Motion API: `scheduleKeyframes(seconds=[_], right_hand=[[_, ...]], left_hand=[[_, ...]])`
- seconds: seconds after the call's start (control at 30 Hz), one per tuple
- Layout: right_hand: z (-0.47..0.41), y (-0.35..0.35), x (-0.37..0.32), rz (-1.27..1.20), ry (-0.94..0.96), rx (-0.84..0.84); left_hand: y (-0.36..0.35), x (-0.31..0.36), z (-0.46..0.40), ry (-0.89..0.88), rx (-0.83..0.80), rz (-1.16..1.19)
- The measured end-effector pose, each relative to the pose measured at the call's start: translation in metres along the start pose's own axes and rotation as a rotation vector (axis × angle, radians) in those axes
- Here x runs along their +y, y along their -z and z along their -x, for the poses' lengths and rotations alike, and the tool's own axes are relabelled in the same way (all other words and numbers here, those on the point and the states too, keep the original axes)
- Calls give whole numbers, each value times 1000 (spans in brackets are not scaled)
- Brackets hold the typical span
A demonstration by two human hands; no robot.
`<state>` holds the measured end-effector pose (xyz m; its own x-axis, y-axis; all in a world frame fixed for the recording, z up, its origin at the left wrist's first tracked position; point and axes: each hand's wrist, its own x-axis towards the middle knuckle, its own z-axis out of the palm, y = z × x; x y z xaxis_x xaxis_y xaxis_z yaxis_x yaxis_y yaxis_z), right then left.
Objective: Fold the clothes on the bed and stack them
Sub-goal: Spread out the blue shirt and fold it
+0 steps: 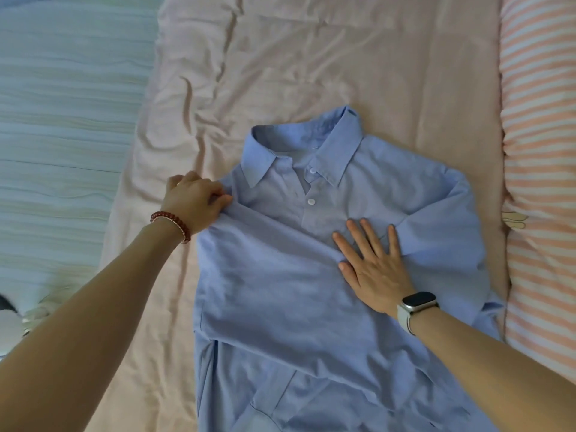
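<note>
Left hand (pixel 194 204): its fingers are curled and pinch the shoulder fold of the blue shirt (pixel 280 291).
Right hand (pixel 372 260): it lies flat, fingers spread wide, and presses on the chest of the shirt. It holds nothing.
Shirt: it lies face up on the pink sheet (pixel 311 57), collar away from the person. Its left side looks folded over the front. The right sleeve is bent in near the flat hand.
Slip: if the flat hand lifts too soon, I think the fold can slide open again.
Lumps: the sheet is wrinkled under the shirt, so the fold may come out bumpy or crooked.
Pull: a hard tug at the shoulder could drag the whole shirt sideways.
Buttons: the top of the shirt is open, so the collar could twist.
Nearby: a striped blanket (pixel 542 151) lies just beside the shirt on the right. A pale blue cover (pixel 62 88) is on the left.
In the way: the striped blanket leaves little room on the right side.
</note>
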<state>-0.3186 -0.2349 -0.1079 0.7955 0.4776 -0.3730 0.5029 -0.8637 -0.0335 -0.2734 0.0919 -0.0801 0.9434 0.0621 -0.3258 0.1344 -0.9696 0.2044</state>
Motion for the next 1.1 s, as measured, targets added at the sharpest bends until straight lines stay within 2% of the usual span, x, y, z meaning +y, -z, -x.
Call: scheduleKeyframes(seconds=[0.07,0.17,0.23,0.4,0.53,0.63,0.77,1.0,1.1], right_hand=[[-1,6,1,-24,25,43],[-13,19,19,-47,78,220],[-32,31,41,-50,2,281],[-84,54,94,-11,-299,85],[-112,74,108,-322,-352,75],[-111,81,107,-448,-313,114],[-75,86,95,-339,-189,321],[37,63,86,-214,39,548],[89,43,84,-251,181,541]], left_hand=[[-9,-1,0,57,44,20],[-21,5,-2,118,147,215],[-26,14,-10,164,127,262],[-32,34,-37,249,64,287],[-24,37,-49,275,85,475],[-13,41,-44,177,184,485],[0,59,-7,39,345,478],[-12,84,113,-92,432,341],[-26,90,172,-231,479,202]])
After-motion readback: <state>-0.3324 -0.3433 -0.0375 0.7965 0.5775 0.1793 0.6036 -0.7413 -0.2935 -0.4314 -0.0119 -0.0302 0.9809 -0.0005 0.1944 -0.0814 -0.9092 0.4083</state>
